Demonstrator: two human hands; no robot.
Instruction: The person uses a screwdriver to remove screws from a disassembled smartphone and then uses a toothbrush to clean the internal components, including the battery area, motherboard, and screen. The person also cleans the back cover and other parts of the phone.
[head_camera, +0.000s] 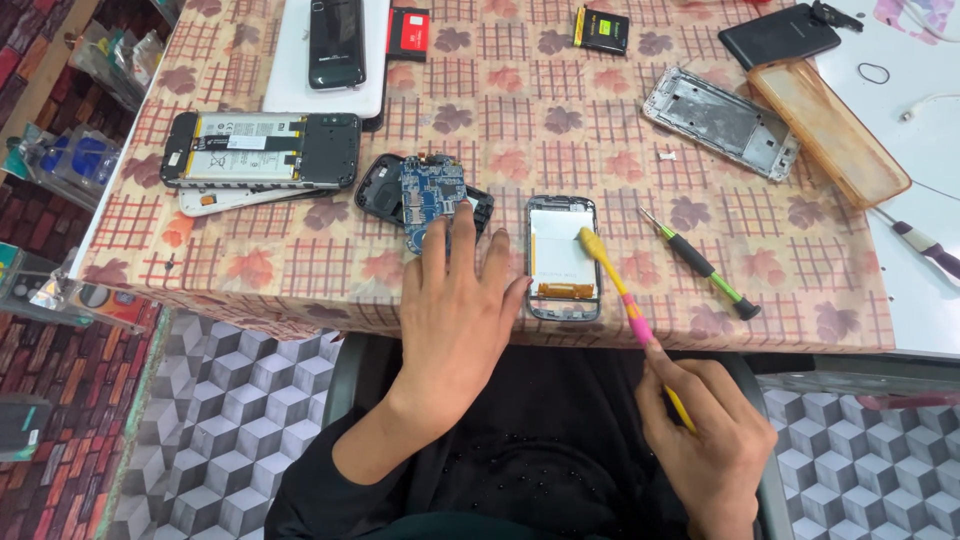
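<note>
A small phone is seen taken apart on the worktop (300, 270), which is covered by a checked cloth with a leaf print. The blue circuit board (432, 198) has been lifted out and is laid over the dark back shell (378, 186), while the screen frame (563, 257) is set just beside it, its pale inner side turned up and an orange flex strip shown at its lower end. By this showing the stripping-down is judged largely done; the cleaning of the frame appears to be in hand, and nothing is yet put back together.

The left hand (455, 310) is laid flat and spread, palm down; its fingers (464, 228) are stretched out, resting on the lower edge of the circuit board, with nothing gripped. The right hand (705, 435) is closed around the pink and yellow handle of a brush (622, 290), whose yellow head is brought against the upper right edge of the screen frame.

A green-handled screwdriver (705, 266) is left just to the right of the frame. Farther off, an opened larger phone (262, 150), a bare metal chassis (720, 122) and a clear amber case (828, 132) are seen
</note>
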